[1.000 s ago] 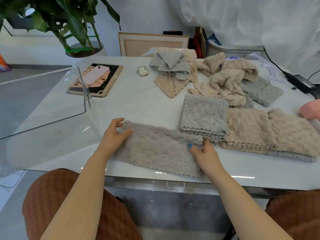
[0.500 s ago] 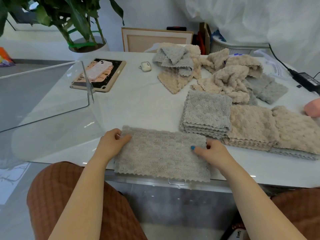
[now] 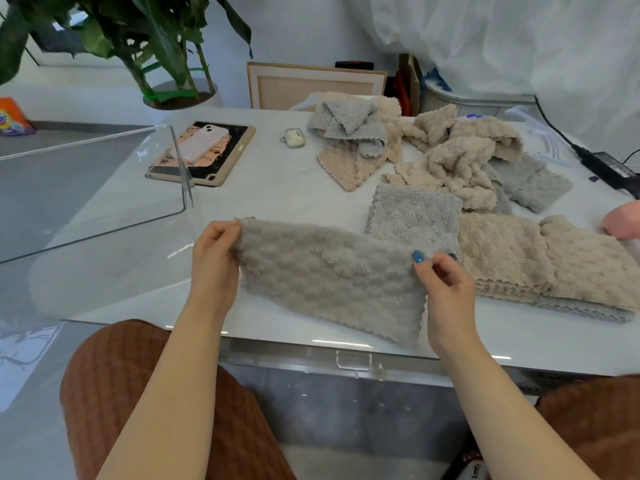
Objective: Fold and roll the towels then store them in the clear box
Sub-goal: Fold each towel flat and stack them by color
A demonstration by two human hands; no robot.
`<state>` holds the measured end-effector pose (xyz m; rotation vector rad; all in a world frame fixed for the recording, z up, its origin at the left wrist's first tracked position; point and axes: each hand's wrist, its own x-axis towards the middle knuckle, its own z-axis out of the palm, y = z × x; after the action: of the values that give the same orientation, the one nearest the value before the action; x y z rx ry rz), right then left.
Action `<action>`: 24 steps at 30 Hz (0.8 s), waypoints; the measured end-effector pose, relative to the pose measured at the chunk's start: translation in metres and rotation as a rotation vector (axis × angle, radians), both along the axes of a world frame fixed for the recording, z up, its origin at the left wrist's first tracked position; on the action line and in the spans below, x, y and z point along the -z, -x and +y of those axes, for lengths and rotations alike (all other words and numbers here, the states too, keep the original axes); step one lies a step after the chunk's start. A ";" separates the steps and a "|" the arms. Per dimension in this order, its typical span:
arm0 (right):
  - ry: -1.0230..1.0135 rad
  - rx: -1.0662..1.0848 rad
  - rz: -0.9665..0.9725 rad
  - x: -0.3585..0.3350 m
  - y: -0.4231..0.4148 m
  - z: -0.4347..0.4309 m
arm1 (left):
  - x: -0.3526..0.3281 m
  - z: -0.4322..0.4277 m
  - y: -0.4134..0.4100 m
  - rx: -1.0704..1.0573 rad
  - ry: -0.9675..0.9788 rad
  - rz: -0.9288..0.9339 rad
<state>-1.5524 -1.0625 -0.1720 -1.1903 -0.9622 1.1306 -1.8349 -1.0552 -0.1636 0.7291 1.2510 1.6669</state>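
In the head view, the left hand (image 3: 214,258) pinched the left end of a long grey-beige fluffy towel (image 3: 329,275), thumb in front and fingers curled behind. The right hand (image 3: 446,285) pinched the towel's upper right corner between thumb and fingertips. The towel hung stretched between the two hands as a strip already folded lengthwise. Its top edge was raised off the white bench (image 3: 277,192) and its scalloped lower edge trailed down near the bench's front edge.

Just beyond the right hand lay a square stack of folded grey towels (image 3: 414,216), with a row of folded beige towels (image 3: 540,258) touching it on the far side from the hand. Farther beyond the right hand sat a loose heap of crumpled beige and grey towels (image 3: 460,157).

The clear plastic box (image 3: 181,168) stood to the left of the left hand and a little beyond it. No towel could be seen inside it.

By my judgement the task was early to midway. Several towels were folded flat, but none looked rolled and none were stored. The held towel wanted another fold or a roll. The heap had yet to be folded, and all the boxing was left to do.
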 end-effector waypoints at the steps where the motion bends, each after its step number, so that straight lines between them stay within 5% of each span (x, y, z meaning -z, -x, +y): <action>1: 0.003 -0.045 0.049 -0.005 -0.003 0.001 | -0.004 -0.001 -0.002 -0.009 -0.019 -0.012; 8: 0.200 -0.423 -0.090 -0.030 -0.032 0.010 | -0.019 -0.019 -0.006 0.068 -0.016 0.240; 12: 0.389 -0.574 -0.303 -0.019 -0.031 0.005 | 0.008 -0.016 0.007 0.118 0.260 0.520; 16: 0.507 -0.409 -0.419 0.006 -0.018 0.000 | 0.038 -0.015 0.007 0.145 0.462 0.928; 20: 0.416 -0.303 -0.419 0.017 -0.014 0.003 | 0.041 -0.014 0.002 0.079 0.393 0.973; 24: 0.307 -0.266 -0.674 0.029 -0.015 0.007 | 0.045 -0.012 0.005 -0.025 0.337 0.957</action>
<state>-1.5376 -1.0557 -0.2009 -1.7933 -1.5279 1.1265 -1.8396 -1.0671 -0.2089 1.3633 2.1252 1.0551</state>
